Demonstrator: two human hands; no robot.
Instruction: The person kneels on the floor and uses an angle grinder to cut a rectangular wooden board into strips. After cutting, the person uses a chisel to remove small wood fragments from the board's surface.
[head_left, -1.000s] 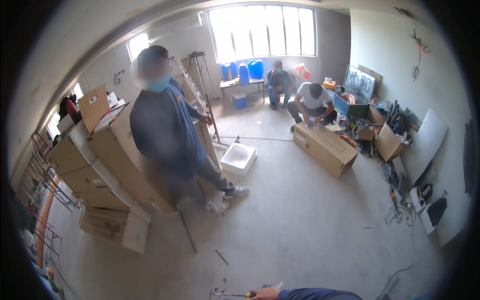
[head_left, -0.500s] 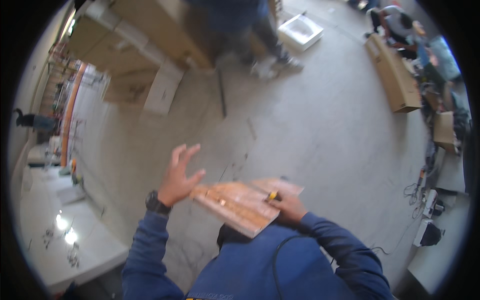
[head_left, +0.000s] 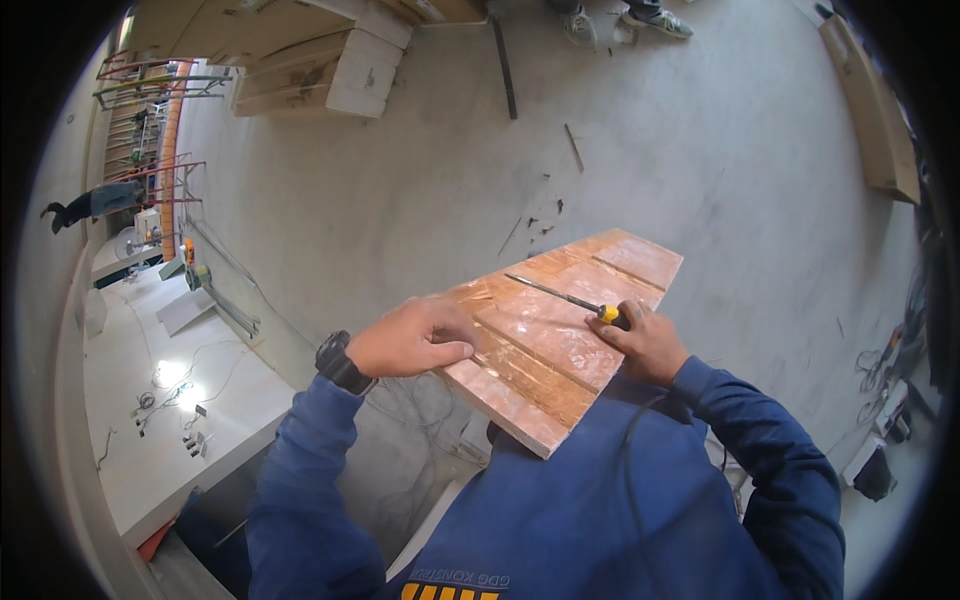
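Observation:
A reddish-brown wooden board (head_left: 550, 345) with several grooves and whitish smears is tilted in front of my body. My left hand (head_left: 420, 338) is closed at the board's left edge, its thumb beside the edge and its slightly blurred fingers bent over the wood. My right hand (head_left: 650, 345) is wrapped round the yellow-and-black handle of a screwdriver (head_left: 560, 293) at the board's near right side. The screwdriver's long metal shaft lies over the board's face, pointing left and away from me. Whether its tip touches the wood, I cannot tell.
A white table (head_left: 120, 440) with cables and small parts stands at left. Cardboard boxes (head_left: 365, 75) are at the far left, a long carton (head_left: 870, 110) at the far right. Wood scraps (head_left: 573, 147) lie on the floor. Another person's shoes (head_left: 655, 22) show at the top.
My left hand, earlier raised with fingers spread, has come down and closed at the board's edge. The view has shifted; the board appears larger and the other person is mostly out of view.

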